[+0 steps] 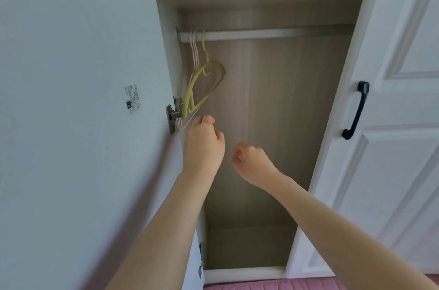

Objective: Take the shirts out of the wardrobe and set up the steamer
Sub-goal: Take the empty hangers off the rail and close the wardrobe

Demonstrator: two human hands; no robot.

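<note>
At the rail's left end hang only bare hangers; no shirts show in the wardrobe. Her left hand curls by the lowest pink hanger, grasp unclear; the right hand is loosely curled, empty. No steamer in sight.

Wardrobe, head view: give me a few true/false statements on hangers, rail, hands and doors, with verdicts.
1. A yellow hanger hangs on the rail. True.
2. Shirts hang on the rail. False: only bare hangers, the yellow one and pink hangers, are visible.
3. The left hand is at the lower ends of the hangers. True.
4. The right hand grips the black door handle. False: it is inside the wardrobe opening, away from the handle, holding nothing visible.
5. The hangers sit at the rail's right end. False: they sit at its left end.
</note>
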